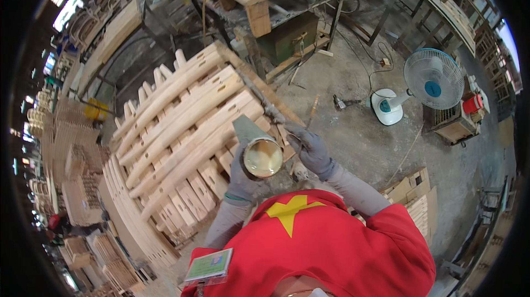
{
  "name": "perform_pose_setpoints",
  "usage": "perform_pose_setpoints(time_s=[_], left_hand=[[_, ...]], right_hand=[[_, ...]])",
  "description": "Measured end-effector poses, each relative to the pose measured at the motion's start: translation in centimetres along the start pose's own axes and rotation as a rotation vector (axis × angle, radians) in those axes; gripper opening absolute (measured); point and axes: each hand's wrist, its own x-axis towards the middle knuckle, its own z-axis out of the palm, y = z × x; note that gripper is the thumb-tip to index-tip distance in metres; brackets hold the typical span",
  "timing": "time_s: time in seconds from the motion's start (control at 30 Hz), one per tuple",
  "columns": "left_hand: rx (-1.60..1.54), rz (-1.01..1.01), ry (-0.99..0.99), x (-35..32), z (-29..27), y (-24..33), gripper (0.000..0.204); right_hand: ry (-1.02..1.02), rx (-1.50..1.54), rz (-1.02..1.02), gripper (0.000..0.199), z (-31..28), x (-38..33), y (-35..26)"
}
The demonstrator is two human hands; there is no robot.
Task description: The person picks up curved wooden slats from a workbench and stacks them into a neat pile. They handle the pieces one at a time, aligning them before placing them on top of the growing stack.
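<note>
Left hand (241,178), grey glove: fingers wrapped around an open tin can (263,157) of pale yellowish liquid, lid bent up at its far side, held near the chest. Right hand (312,149), grey glove: fingers pinched narrow on a thin brush (310,116) whose handle points far and slightly right; brush tip sits just right of the can. Left of both hands, a stack of curved pale wooden parts (182,131). Far right on the concrete floor (353,137), a white and blue fan (428,84).
</note>
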Motion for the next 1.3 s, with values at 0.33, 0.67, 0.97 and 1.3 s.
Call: perform_pose_setpoints(time_s=[0.33,0.67,0.97,1.3], left_hand=[[0.277,0.434,0.029,2.1,5.2,-2.2,0.055],[-0.080,0.797,0.787,-11.3,2.0,0.2,0.041],[-0.719,0.899,0.883,-27.8,-1.5,-7.8,0.043],[-0.513,1.032,0.896,-37.5,-7.9,-8.0,0.041]], right_hand=[[-0.153,0.117,0.051,0.030,-5.3,2.5,4.3],[-0.741,0.260,-0.436,0.023,5.4,5.6,0.3],[-1.074,0.474,-0.538,0.031,14.8,-0.8,-8.0],[-1.285,0.679,-0.382,0.038,24.5,-10.6,-23.9]])
